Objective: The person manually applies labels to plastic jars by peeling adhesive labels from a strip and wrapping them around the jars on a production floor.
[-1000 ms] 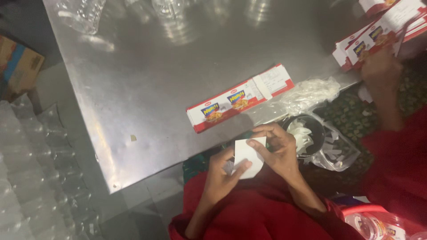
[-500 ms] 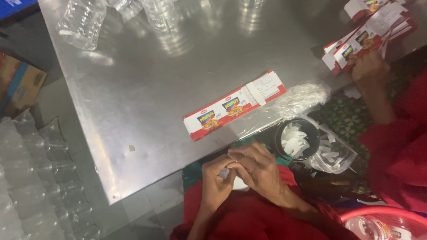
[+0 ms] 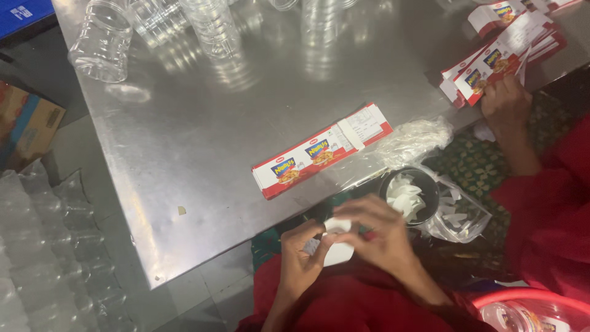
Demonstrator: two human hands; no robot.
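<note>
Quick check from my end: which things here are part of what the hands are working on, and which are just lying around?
In hand:
left hand and right hand, both pinching a small white paper piece
black cup of white scraps, close by
strip of red-and-white labels on the steel table

Lying about:
clear plastic jars
cardboard box
another person's hand on a separate label stack

My one view comes from the head camera, looking steeply down, close over my hands [image 3: 344, 243] at the bench [image 3: 203, 141] edge
</note>
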